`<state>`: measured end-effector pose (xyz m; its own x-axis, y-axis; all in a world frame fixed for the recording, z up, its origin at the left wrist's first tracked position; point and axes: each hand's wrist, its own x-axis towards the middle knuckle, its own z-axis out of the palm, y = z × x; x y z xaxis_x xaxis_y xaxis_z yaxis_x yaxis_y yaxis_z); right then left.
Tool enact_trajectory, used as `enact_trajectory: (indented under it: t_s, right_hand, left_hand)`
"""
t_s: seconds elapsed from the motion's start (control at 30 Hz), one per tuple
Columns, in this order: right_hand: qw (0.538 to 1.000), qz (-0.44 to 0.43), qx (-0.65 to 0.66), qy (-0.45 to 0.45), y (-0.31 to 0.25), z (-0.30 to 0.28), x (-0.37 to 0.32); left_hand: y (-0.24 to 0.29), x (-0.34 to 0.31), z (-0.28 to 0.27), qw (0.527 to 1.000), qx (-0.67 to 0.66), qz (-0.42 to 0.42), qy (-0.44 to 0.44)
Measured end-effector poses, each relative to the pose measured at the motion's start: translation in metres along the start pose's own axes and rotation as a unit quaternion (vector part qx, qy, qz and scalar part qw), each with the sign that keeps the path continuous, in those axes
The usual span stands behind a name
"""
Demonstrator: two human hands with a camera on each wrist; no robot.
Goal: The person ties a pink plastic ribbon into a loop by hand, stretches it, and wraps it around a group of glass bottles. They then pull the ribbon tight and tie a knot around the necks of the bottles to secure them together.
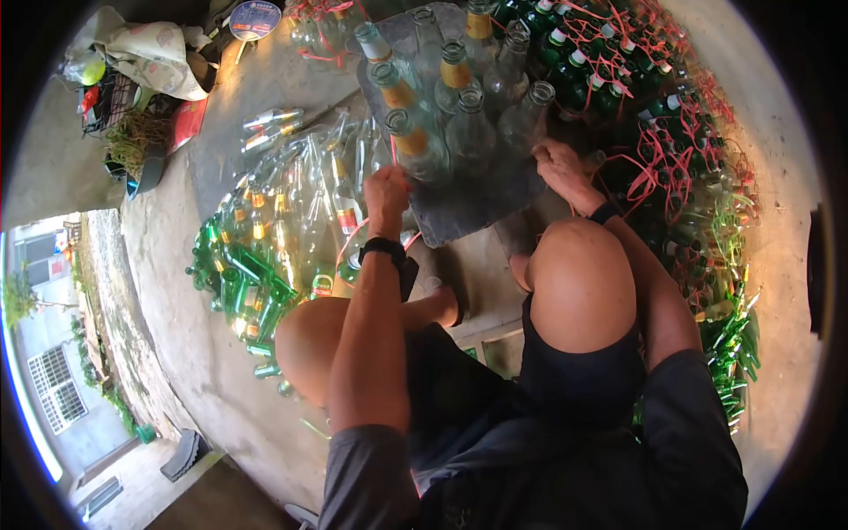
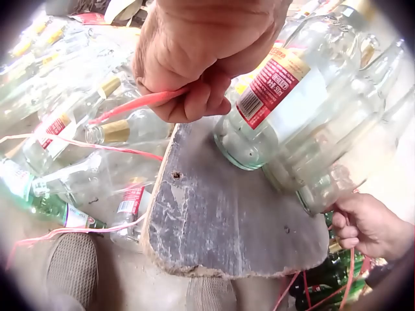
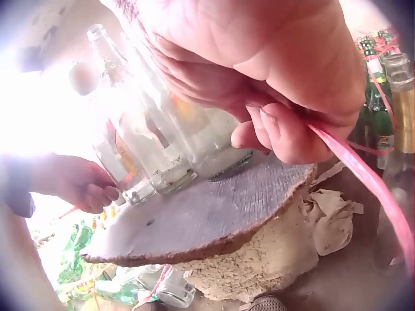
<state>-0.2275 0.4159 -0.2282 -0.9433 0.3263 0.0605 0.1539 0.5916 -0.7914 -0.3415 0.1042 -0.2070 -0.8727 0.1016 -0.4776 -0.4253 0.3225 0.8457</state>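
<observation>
Several clear glass bottles (image 1: 470, 132) stand upright in a tight cluster on a dark, worn board (image 1: 464, 212). At the cluster's near left side my left hand (image 1: 387, 199) grips a pink plastic string (image 2: 139, 103), its fingers curled round it. One end of this string trails left over the bottles on the floor. My right hand (image 1: 565, 172), at the near right side, also holds pink string (image 3: 363, 168), which runs out from its curled fingers. A bottle with a red and white label (image 2: 269, 87) stands right beside the left hand. Where string passes behind the cluster is hidden.
Clear bottles (image 1: 305, 190) and green bottles (image 1: 252, 287) lie on the floor at left. Green bottles tied with pink string (image 1: 658, 168) crowd the right side. A rough pale block (image 3: 253, 272) supports the board. My knees (image 1: 583, 274) flank the near side.
</observation>
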Motion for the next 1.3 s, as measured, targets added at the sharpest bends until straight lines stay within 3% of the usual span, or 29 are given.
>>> enact_trajectory:
  t_s: [0.3,0.47,0.57,0.73,1.07,1.17,1.3]
  right_hand:
    - [0.999,0.016,0.0,-0.047,0.003,0.002,-0.025]
    - [0.996,0.048,-0.02,-0.071,0.0,0.001,-0.034]
    - [0.989,0.039,-0.054,-0.133,-0.007,-0.007,-0.039]
    - [0.983,0.075,-0.02,-0.167,-0.024,-0.019,-0.048]
    - [0.974,0.141,0.068,-0.164,-0.021,-0.021,-0.059]
    - [0.976,0.14,0.056,-0.157,-0.022,-0.027,-0.063]
    - [0.978,0.159,0.041,-0.125,-0.02,-0.031,-0.068]
  left_hand:
    - [-0.024,-0.032,0.019,0.991,-0.133,-0.007,-0.01]
    - [-0.024,-0.053,0.031,0.975,-0.212,-0.063,-0.026]
    - [-0.026,-0.061,0.039,0.959,-0.269,-0.087,-0.032]
    - [-0.025,-0.073,0.049,0.96,-0.257,-0.104,-0.049]
    - [-0.027,-0.085,0.077,0.961,-0.253,-0.053,-0.094]
    - [-0.017,-0.096,0.095,0.949,-0.281,-0.106,-0.092]
    - [-0.009,-0.106,0.117,0.945,-0.291,-0.109,-0.105]
